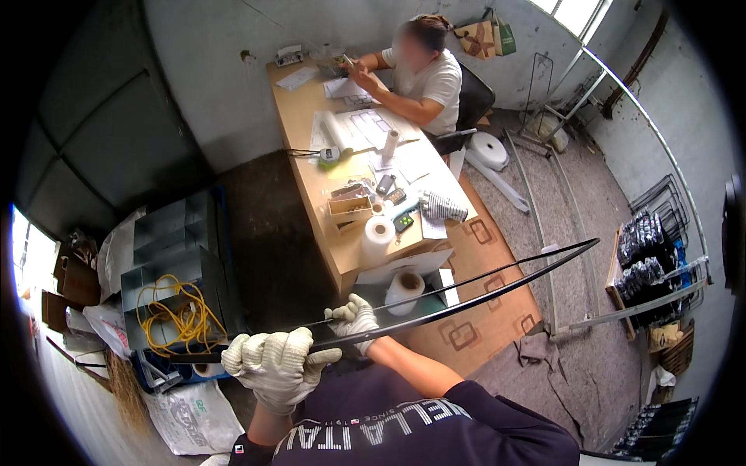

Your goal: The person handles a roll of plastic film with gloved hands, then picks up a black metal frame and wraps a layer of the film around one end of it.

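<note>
Both hands, in pale gloves, are near each other at the left part of a long black frame [466, 304]. Left hand [272, 369] is closed firmly around it. Right hand [355, 318] is a little farther forward, its fingers bent by the thinner bar; whether it really grips, I cannot tell. From the hands the frame extends to the right, passing above a brown patterned mat [497, 330], and its narrow end points away from a wooden table [311, 194].
</note>
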`<state>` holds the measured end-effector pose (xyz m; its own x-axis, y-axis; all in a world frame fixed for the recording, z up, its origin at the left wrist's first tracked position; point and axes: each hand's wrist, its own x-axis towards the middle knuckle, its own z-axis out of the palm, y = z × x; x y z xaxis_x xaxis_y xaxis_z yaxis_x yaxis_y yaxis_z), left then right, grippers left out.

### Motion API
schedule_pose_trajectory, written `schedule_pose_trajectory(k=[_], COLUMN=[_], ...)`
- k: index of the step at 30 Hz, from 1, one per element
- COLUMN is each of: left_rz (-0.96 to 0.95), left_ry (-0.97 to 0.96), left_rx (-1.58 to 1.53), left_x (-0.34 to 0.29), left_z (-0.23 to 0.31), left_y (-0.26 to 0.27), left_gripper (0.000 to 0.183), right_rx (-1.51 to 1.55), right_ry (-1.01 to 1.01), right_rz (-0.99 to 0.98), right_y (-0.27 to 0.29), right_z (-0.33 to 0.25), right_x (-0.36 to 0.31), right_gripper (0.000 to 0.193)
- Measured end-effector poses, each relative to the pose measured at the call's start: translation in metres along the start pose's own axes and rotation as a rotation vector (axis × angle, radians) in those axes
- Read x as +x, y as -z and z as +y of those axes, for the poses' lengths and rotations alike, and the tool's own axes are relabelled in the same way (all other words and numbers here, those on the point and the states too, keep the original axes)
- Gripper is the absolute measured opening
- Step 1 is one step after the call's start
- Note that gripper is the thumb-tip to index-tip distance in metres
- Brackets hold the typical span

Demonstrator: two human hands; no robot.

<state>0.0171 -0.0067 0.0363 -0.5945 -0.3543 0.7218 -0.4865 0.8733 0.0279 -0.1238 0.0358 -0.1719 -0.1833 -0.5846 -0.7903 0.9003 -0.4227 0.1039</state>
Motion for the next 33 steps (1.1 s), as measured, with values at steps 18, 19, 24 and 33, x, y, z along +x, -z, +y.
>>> schedule_pose_trajectory(k=[18, 19, 24, 33], left_rz=[-0.013, -0.01, 0.014, 0.017], left_ry=[0.002, -0.002, -0.008, -0.008], left_rx=[-0.002, -0.006, -0.038, -0.063], left_x=[-0.0038, -0.0037, -0.0015, -0.0016], left_z=[-0.0036, -0.0031, 0.0014, 0.0021], left_y=[0.0047, 0.0045, 0.0017, 0.0011], left_gripper=[0.036, 0.036, 0.036, 0.036], right_rx=[-0.001, -0.005, 0.018, 0.042], right_ry=[0.01, 0.011, 0.001, -0.019], right_rz=[-0.015, -0.014, -0.012, -0.04], right_y=[-0.0033, -0.0034, -0.0044, -0.0053], right_z=[0.002, 0.0018, 0.0004, 0.0007], right_x=[0.0015, 0.0016, 0.0027, 0.0003], right_gripper=[0.043, 0.044, 0.043, 0.042])
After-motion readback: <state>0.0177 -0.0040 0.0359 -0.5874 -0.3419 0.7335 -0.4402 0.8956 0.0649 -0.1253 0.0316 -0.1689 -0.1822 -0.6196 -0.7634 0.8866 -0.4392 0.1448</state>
